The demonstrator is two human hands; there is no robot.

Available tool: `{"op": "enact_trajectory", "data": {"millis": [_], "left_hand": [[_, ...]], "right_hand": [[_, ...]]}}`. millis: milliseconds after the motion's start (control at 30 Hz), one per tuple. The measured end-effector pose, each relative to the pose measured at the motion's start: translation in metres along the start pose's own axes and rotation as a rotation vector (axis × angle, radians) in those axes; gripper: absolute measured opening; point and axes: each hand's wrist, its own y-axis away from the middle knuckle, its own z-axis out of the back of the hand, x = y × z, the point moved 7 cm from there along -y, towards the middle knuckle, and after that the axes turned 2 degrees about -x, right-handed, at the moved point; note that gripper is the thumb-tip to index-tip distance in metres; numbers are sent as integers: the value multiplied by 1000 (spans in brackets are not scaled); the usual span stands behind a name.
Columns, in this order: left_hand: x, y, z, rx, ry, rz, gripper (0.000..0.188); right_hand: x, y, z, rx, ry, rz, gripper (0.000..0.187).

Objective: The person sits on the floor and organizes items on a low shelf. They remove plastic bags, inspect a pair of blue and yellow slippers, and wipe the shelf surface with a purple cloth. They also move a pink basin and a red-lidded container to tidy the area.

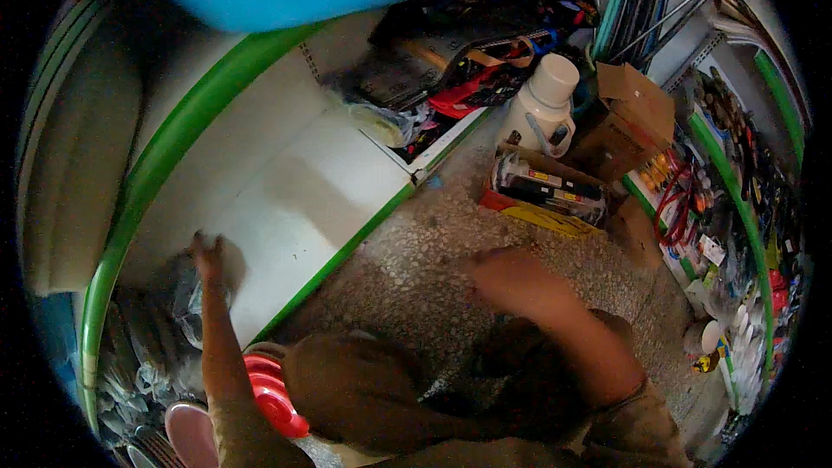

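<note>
My left hand (206,256) reaches over the left end of a white shelf (286,199) with a green front edge. Its fingers look parted, and I see nothing held in them. Just beside and below it lie dark grey goods in clear plastic wrap (189,299). My right hand (503,276) is over the speckled floor, in front of my knees. Motion smears it, so its fingers cannot be made out.
Patterned bags (485,65) lie at the shelf's far end. Beyond my right hand stand a cream vacuum flask (542,104), an opened cardboard box (628,113) and a box of packaged items (555,195). Crowded shelves (737,182) line the right. Red plastic ware (273,394) sits by my left knee.
</note>
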Motion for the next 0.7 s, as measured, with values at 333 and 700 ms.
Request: {"op": "enact_trajectory", "data": {"millis": [333,700], "left_hand": [[-293,55,-363,754,94,126,93],[-337,53,-450,571,748,666,52]], "right_hand": [[-7,16,-2,111,-84,-38,38],[-31,49,-2,-63,-121,-22,36]]}}
